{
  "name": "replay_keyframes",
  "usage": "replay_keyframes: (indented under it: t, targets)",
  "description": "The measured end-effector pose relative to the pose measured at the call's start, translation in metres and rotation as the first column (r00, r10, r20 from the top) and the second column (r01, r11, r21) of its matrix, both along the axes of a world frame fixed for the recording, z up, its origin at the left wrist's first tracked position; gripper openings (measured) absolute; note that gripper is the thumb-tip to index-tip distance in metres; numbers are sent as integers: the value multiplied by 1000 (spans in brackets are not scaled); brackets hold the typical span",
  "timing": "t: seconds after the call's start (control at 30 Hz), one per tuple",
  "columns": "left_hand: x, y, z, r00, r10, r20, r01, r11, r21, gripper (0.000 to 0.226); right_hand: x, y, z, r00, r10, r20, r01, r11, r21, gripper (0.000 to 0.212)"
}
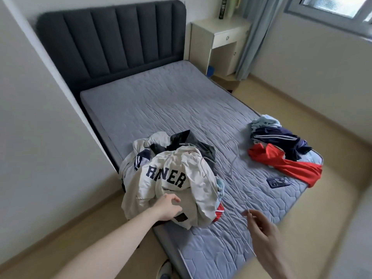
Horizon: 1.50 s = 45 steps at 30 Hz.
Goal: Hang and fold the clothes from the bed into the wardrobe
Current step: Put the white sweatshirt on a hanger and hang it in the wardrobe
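The bed fills the middle of the room, its grey quilted mattress bare toward a dark padded headboard. A white desk stands beside it by the curtain. Near the foot, on the left, lies a clothes heap topped by a cream top lettered in navy. A smaller pile of blue, navy and red garments sits well apart at the right edge, a dark phone just beside it. The left hand rests on the cream top with fingers curled, though whether it grips the cloth is unclear. The right hand pinches a thin wire hanger that lies along the mattress between the piles
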State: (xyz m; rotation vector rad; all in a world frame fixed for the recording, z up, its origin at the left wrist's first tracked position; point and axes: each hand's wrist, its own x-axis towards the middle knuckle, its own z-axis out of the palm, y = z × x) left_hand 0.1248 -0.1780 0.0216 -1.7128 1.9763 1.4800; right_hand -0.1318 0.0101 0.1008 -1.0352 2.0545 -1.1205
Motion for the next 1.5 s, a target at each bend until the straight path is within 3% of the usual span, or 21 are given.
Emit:
replay_keyframes:
  t: [0.27,0.43,0.6,0.73,0.8,1.03,1.2,1.33,1.43,1.5]
  targets:
    - [-107,-70,-71,983,173,68,-181,975,130,41,-92,-94,-46,991,66,112,-72,996,55,23]
    - [-163,-93,-137,913,404,56,-406,884,231,50,-152,-147,-95,976,135,172,-148,987,64,28]
    - [-208,-102,-191,738,674,24,-653,706,276,37,-206,-173,-144,961,160,225,-183,979,85,26]
    - [-211,-89,-193,433,896,-99,-890,442,109,20,-232,-187,-159,950,180,257,-216,970,116,23]
    - [-200,-76,-168,331,925,-188,-935,349,69,10,-236,-188,-154,944,186,273,-227,966,127,23]
    - [-131,-9,-9,262,794,-549,-965,227,-133,36,-214,-201,-87,859,308,408,-358,932,50,29]
    - [-69,48,133,241,632,-736,-968,106,-226,30,-176,-193,-29,780,544,308,-563,826,-32,28]
    - [-20,92,225,173,541,-823,-983,46,-177,29,-128,-180,0,724,654,221,-670,742,-1,4]
    - [10,130,273,204,527,-825,-979,85,-188,30,-77,-162,12,661,745,93,-750,657,69,41]
    - [27,157,298,213,515,-830,-977,128,-171,32,-36,-144,20,566,824,-11,-823,566,49,63]
